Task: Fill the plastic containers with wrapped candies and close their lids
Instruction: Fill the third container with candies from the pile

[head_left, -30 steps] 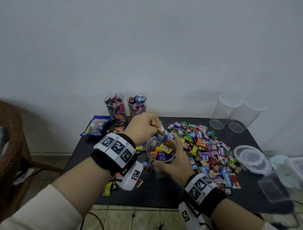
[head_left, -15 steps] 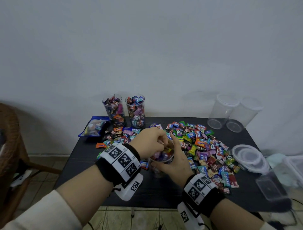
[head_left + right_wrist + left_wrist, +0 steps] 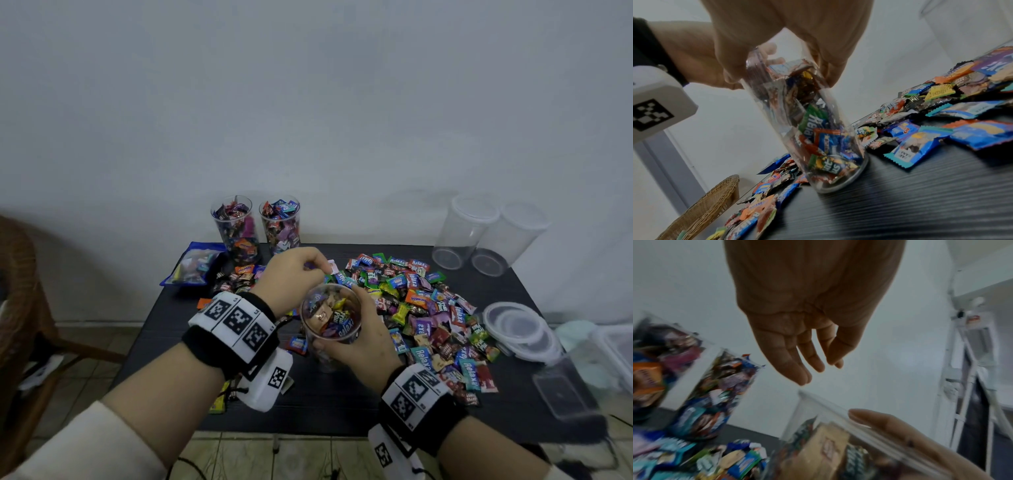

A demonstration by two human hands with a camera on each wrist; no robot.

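Steadying the container (image 3: 330, 317) with my right hand (image 3: 363, 337), I have the fingers curled round its far side and the thumb on the near wall, so it stands upright on the black table (image 3: 342, 404) while it takes more sweets — the right wrist view shows its base flat on the tabletop. It sits just beside the candy pile (image 3: 428, 308), which keeps the reach short. It looks nearly full; wrappers reach close to the rim.

My left hand (image 3: 294, 277) hovers just behind the rim, over the near edge of the pile. In the left wrist view its fingers (image 3: 795, 363) hang straight and relaxed, with nothing between them, so I judge it is reaching for the next few sweets.

Two filled containers (image 3: 257, 226) stand at the back by the wall, out of the way, with no lids on them that I can see. Two empty containers (image 3: 486, 236) lean against the wall on the right, and the stacked lids (image 3: 520, 325) lie at the table's right edge — close enough for when the closing starts.

Hard to read: from the head view my left fingertips are hidden behind the knuckles, and my right palm hides the lower part of the container. The left wrist view is smeared with blur, so the wrappers there cannot be told apart. The clear tubs at the far right are cut off.
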